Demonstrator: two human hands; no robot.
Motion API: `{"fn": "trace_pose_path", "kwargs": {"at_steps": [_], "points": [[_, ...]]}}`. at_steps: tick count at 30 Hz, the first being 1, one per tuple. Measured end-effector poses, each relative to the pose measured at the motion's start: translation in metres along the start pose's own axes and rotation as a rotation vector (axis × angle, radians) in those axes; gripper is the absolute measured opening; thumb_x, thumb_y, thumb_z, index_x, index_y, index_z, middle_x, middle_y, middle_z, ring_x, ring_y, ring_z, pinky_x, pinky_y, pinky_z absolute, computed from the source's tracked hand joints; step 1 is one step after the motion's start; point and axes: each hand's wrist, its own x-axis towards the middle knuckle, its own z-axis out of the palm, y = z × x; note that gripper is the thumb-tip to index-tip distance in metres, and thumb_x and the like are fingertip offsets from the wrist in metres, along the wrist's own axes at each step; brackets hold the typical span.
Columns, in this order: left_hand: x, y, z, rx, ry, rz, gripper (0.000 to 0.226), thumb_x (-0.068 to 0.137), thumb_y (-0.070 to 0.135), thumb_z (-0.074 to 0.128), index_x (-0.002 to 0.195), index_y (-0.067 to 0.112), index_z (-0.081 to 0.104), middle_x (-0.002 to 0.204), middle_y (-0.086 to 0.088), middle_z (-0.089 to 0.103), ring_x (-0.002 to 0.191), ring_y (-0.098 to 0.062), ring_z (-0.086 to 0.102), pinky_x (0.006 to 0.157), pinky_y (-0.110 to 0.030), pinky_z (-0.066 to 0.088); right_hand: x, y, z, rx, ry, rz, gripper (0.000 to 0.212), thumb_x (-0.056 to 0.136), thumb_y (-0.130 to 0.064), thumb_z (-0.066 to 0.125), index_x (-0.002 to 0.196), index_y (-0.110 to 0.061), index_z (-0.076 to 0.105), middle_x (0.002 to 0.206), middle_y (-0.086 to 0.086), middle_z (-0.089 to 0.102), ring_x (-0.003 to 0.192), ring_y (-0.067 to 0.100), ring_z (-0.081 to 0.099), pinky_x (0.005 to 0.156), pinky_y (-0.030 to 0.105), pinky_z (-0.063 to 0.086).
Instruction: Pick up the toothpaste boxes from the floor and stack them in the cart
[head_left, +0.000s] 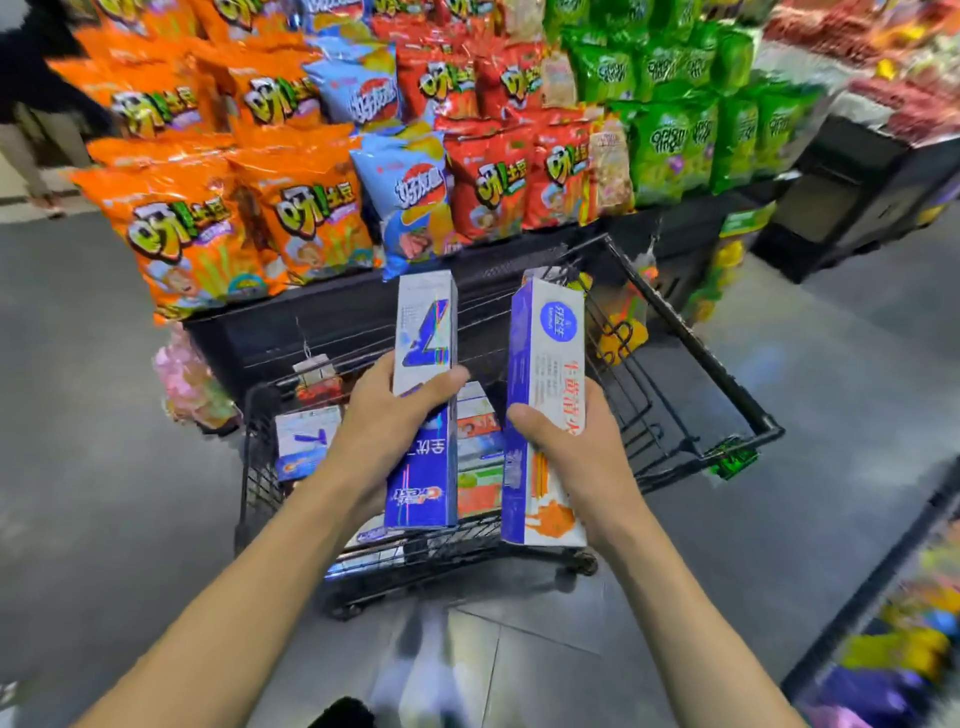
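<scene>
My left hand grips a blue and white toothpaste box marked with a big 7, held upright over the cart. My right hand grips a second toothpaste box, white and blue with orange print, also upright. Both boxes hover above the black wire cart. Inside the cart lie several more toothpaste boxes, partly hidden behind my hands, with one orange and white box showing between them.
A low black display piled with orange, blue, red and green snack bags stands right behind the cart. Grey floor lies to the left and right. A shelf edge with colourful goods runs along the lower right.
</scene>
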Motion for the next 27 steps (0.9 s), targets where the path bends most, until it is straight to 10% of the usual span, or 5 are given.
{"fn": "trace_pose_path", "kwargs": {"at_steps": [10, 16, 20, 27], "points": [[0.108, -0.046, -0.027, 0.33, 0.086, 0.056, 0.065, 0.067, 0.051, 0.084, 0.124, 0.029, 0.061, 0.111, 0.006, 0.075, 0.097, -0.02, 0.074, 0.091, -0.051, 0.057, 0.114, 0.04, -0.023, -0.358, -0.016, 0.08, 0.043, 0.077, -0.039, 0.075, 0.11, -0.037, 0.047, 0.102, -0.022, 0.067, 0.092, -0.005, 0.067, 0.075, 0.023, 0.053], [0.176, -0.066, -0.049, 0.45, 0.128, 0.094, 0.053, 0.082, 0.028, 0.084, 0.127, 0.037, 0.057, 0.109, 0.024, 0.071, 0.095, -0.002, 0.069, 0.075, -0.014, 0.051, 0.186, 0.075, -0.02, -0.605, -0.157, 0.034, 0.043, 0.078, -0.035, 0.075, 0.111, -0.046, 0.05, 0.107, -0.02, 0.064, 0.091, -0.011, 0.059, 0.068, 0.009, 0.043], [0.22, -0.086, -0.07, 0.526, 0.14, 0.085, 0.057, 0.084, 0.03, 0.082, 0.134, 0.035, 0.055, 0.114, 0.019, 0.071, 0.097, -0.004, 0.068, 0.081, -0.028, 0.053, 0.222, 0.115, -0.018, -0.774, -0.278, 0.036, 0.055, 0.069, -0.045, 0.067, 0.121, -0.047, 0.048, 0.113, -0.015, 0.059, 0.103, 0.004, 0.058, 0.078, 0.026, 0.048], [0.265, -0.128, -0.096, 0.643, 0.127, 0.083, 0.067, 0.085, 0.017, 0.081, 0.112, 0.07, 0.052, 0.105, 0.04, 0.066, 0.091, 0.014, 0.065, 0.07, -0.001, 0.043, 0.267, 0.197, -0.015, -1.006, -0.546, 0.094, 0.068, 0.072, -0.028, 0.076, 0.136, -0.02, 0.054, 0.117, 0.007, 0.065, 0.107, 0.023, 0.059, 0.085, 0.04, 0.048]]}}
